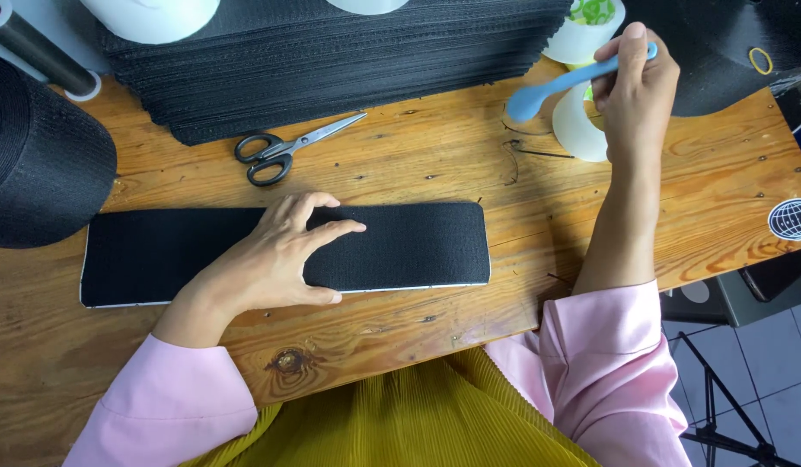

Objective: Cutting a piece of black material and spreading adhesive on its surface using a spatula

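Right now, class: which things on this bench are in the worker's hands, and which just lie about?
In hand:
- long black fabric strip, under the left hand
- blue plastic tool, gripped by the right hand

Lying about:
- scissors
- stack of black sheets
- yellow rubber band

A small craft or sewing workshop. A knotty wooden worktable [435, 169] holds a tall stack of black mesh fabric sheets [331, 60] at the far side, metal scissors with black handles [288, 147], and a large black thread cone [37, 156] at left.
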